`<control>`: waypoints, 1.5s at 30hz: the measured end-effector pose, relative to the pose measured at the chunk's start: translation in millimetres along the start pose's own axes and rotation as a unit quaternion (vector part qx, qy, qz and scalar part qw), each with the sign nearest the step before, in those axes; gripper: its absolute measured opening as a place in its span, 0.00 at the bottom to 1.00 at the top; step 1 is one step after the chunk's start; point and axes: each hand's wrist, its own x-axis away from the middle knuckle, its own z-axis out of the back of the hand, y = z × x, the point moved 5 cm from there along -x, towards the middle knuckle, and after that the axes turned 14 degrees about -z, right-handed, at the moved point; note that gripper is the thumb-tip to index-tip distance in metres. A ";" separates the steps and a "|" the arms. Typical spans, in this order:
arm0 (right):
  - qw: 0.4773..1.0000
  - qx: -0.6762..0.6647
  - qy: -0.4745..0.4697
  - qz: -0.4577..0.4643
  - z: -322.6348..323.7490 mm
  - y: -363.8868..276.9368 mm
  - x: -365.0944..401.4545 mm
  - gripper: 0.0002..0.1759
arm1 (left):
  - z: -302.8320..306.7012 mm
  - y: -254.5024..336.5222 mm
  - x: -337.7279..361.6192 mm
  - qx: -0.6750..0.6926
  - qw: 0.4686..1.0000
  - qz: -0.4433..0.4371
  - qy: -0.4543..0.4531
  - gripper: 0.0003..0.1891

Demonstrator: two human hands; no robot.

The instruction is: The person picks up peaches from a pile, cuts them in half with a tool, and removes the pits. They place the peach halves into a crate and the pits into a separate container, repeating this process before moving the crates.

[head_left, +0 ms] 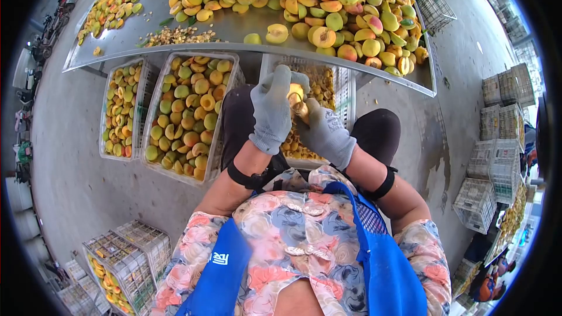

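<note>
Both hands wear grey gloves and meet above a crate between the knees. My left hand [271, 111] is closed around a yellow piece of peach [295, 90], part of it hidden by the fingers. My right hand [325, 133] is closed just below and to the right, its fingers around a short tan object [301, 111] that touches the peach. Whether that object is a tool handle or a pit cannot be made out. Beneath the hands, the crate [346, 96] holds small brownish-yellow pieces, probably pits.
Ahead stands a metal table [234, 32] with a heap of peaches [351, 11], peach halves [114, 9] and loose pits [178, 36]. Two peach-filled crates [187, 117] [122, 108] stand on the floor to the left. Stacked crates [497, 146] line the right; another crate [126, 257] stands behind left.
</note>
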 end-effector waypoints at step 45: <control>0.734 -0.445 -0.374 -0.350 0.8 -31.5 30.7 0.06 | 8.2 -42.0 0.9 0.227 0.966 0.115 -0.046 0.24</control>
